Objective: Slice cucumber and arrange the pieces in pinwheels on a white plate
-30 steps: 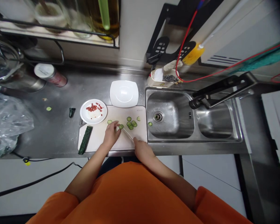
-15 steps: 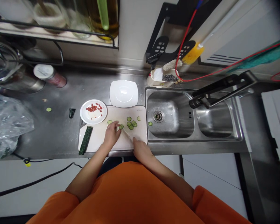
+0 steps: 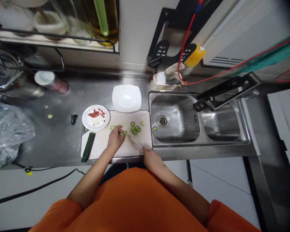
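Head view, left to right: left hand has thumb and fingers closed on a cucumber piece, mid cutting board, cut face showing. No real shift there vs half a second ago. Slice pile to its right looks unchanged.

Knife is what moved: right hand, wrapped round the handle, has pulled right and toward the bench front edge. I read that as a draw-back with the piece pinned. Can't tell if a slice has parted.

Edges, same order. Plastic bag sits well apart from the board; bare bench between, bar a loose slice and a cucumber end. Long cucumber lies on the board's left end, near tip at the front edge; I'd keep the left forearm off it. Plate of red bits overlaps the far left corner, white dish borders the far edge: tight behind the left hand. Most room is board surface in front of it. Right end is just beside the sink; one stray slice sits at the basin's left edge, so rollers could drop in.
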`<state>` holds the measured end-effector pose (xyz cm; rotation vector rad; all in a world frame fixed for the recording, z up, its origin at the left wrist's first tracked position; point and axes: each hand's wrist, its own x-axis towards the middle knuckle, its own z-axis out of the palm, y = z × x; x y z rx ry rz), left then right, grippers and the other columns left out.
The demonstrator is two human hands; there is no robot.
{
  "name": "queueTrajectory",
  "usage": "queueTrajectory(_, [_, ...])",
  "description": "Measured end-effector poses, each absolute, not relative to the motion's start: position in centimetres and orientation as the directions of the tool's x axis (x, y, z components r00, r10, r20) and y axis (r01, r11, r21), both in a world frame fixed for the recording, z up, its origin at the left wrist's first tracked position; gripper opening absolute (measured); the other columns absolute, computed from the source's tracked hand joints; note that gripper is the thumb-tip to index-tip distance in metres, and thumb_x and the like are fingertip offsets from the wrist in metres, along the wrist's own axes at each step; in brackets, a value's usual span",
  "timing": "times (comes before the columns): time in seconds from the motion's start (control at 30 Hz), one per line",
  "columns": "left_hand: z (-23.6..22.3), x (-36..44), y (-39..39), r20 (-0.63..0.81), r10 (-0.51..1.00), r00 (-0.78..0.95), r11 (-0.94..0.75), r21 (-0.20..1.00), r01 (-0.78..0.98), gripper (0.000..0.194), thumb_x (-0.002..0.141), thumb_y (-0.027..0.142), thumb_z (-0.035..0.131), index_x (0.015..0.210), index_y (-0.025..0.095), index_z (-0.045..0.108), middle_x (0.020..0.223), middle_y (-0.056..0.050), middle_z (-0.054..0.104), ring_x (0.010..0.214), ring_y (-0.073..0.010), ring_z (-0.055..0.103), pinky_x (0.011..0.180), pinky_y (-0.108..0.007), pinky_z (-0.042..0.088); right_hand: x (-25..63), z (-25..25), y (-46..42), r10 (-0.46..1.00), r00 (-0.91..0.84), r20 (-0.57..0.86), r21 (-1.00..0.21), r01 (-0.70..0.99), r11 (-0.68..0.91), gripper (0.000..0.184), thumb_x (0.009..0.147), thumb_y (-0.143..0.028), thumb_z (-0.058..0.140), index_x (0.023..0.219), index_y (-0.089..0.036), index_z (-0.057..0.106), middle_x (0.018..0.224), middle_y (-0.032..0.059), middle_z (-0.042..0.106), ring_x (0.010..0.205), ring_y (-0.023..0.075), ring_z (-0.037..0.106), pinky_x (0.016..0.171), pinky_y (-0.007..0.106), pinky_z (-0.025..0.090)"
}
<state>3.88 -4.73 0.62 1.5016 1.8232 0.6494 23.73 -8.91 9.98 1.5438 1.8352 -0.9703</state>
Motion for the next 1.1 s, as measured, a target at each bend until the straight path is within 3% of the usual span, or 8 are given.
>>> queueTrajectory(0.23, [1.6, 2.0, -4.0, -0.192, 0.952, -0.237, 0.301, 0.722, 0.623, 0.031, 0.077, 0.027, 0.055, 0.107, 0.020, 0.056, 0.077, 0.001, 0.067, 0.070, -0.0141, 0.062, 0.072, -0.028, 0.048, 23.8, 10.1, -8.6, 0.558, -0.198, -0.806, -0.189, 0.979, 0.074, 0.039, 0.080, 0.000, 0.034, 0.111, -0.017, 0.050, 0.092, 0.0117, 0.065, 0.092, 0.0241, 0.063, 0.070, 0.029, 0.044])
queueTrajectory(0.33, [1.9, 0.4, -3.5, -0.145, 0.948, -0.284, 0.308, 0.655, 0.691, 0.030, 0.079, 0.028, 0.052, 0.107, 0.020, 0.057, 0.080, -0.002, 0.067, 0.073, -0.0162, 0.063, 0.073, -0.030, 0.047, 23.9, 10.0, -8.6, 0.558, -0.200, -0.806, -0.195, 0.978, 0.069, 0.038, 0.081, -0.001, 0.034, 0.111, -0.018, 0.050, 0.092, 0.0114, 0.065, 0.092, 0.0235, 0.063, 0.071, 0.029, 0.044])
queueTrajectory(0.6, [1.5, 0.0, -3.8, 0.001, 0.983, -0.185, 0.160, 0.496, 0.853, 0.026, 0.084, 0.024, 0.045, 0.102, 0.019, 0.063, 0.093, -0.011, 0.066, 0.093, -0.0262, 0.057, 0.086, -0.040, 0.043, 24.1, 9.6, -8.6, 0.567, -0.212, -0.796, -0.203, 0.976, 0.080, 0.040, 0.079, 0.000, 0.034, 0.112, -0.018, 0.049, 0.089, 0.0116, 0.065, 0.090, 0.0239, 0.064, 0.068, 0.029, 0.044])
queueTrajectory(0.8, [0.7, 3.5, -0.8, -0.018, 0.996, 0.082, -0.050, 0.656, 0.753, 0.033, 0.081, 0.025, 0.050, 0.112, 0.019, 0.061, 0.104, -0.009, 0.062, 0.100, -0.0226, 0.055, 0.092, -0.037, 0.044, 24.0, 9.8, -8.5, 0.563, -0.192, -0.804, -0.182, 0.980, 0.075, 0.039, 0.081, -0.002, 0.034, 0.114, -0.018, 0.048, 0.090, 0.0114, 0.065, 0.092, 0.0226, 0.063, 0.069, 0.027, 0.044])
queueTrajectory(1.1, [-0.5, 6.6, 1.9, -0.090, 0.974, 0.208, -0.097, 0.664, 0.742, 0.021, 0.079, 0.022, 0.051, 0.093, 0.021, 0.067, 0.094, -0.007, 0.059, 0.093, -0.0217, 0.056, 0.084, -0.035, 0.047, 24.3, 9.4, -8.6, 0.566, -0.213, -0.796, -0.210, 0.975, 0.071, 0.039, 0.080, -0.001, 0.034, 0.112, -0.018, 0.048, 0.092, 0.0122, 0.065, 0.093, 0.0237, 0.063, 0.070, 0.030, 0.045])
